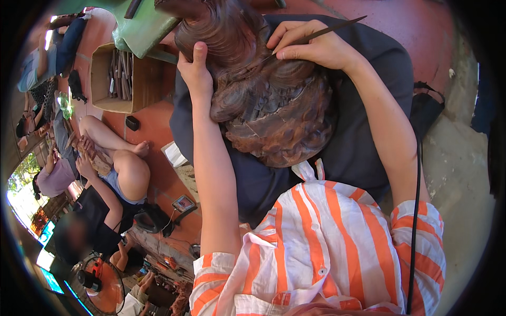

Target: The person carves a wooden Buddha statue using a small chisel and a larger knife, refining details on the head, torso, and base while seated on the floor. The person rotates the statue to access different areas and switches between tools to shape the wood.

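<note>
A large dark-brown wood carving (279, 110) with swirling, curled relief lies across my lap. My left hand (197, 71) grips its left side, thumb raised, with the other fingers hidden behind the wood. A slim dark tool (337, 26), tapered to a point like a small file, is pinched in my right hand (313, 46). Its lower tip meets the grooves near the carving's upper middle, and its long end points up to the right. My right fingers rest close against the wood.
A green stand (147, 29) touches the carving's far end. To the left is a cardboard box (113, 105) of dark tool sticks. A phone (183, 203) lies on the red tiles, near a seated person (129, 174) handling a wooden piece. A black cable (416, 221) runs along my right arm.
</note>
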Demonstrator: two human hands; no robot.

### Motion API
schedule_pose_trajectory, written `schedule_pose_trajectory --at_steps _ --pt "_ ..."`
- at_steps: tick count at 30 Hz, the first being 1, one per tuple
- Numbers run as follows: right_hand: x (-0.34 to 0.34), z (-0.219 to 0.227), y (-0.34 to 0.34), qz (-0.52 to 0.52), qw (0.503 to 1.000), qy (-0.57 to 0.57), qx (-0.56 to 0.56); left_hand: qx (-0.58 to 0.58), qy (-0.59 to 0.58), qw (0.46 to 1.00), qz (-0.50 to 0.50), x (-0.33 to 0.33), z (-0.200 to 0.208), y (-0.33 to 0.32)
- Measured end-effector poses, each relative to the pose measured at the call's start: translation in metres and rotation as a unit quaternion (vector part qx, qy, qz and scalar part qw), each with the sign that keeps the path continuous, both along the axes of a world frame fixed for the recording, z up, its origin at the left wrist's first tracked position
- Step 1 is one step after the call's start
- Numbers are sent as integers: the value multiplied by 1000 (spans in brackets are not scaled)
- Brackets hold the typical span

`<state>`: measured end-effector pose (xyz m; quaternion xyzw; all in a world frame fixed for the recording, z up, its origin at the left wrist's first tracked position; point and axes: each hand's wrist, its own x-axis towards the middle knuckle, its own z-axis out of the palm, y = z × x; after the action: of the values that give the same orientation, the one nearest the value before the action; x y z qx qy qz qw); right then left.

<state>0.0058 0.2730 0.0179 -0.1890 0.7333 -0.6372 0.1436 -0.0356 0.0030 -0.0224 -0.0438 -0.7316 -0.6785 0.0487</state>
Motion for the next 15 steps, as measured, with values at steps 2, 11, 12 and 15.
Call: schedule_pose_trajectory --at_steps 2,11,12,15 --pt "-4 -2 1 -8 1000 -14 -20 6 3 1000 2 -1 0 -1" --pt "1 -2 1 -16 1000 1 -18 54 -6 998 9 -1 2 3" --pt "1 -4 2 -14 1000 -8 -22 52 -9 999 9 0 1 3" --pt "3 -1 0 4 999 50 2 41 -4 999 14 -1 3 3"
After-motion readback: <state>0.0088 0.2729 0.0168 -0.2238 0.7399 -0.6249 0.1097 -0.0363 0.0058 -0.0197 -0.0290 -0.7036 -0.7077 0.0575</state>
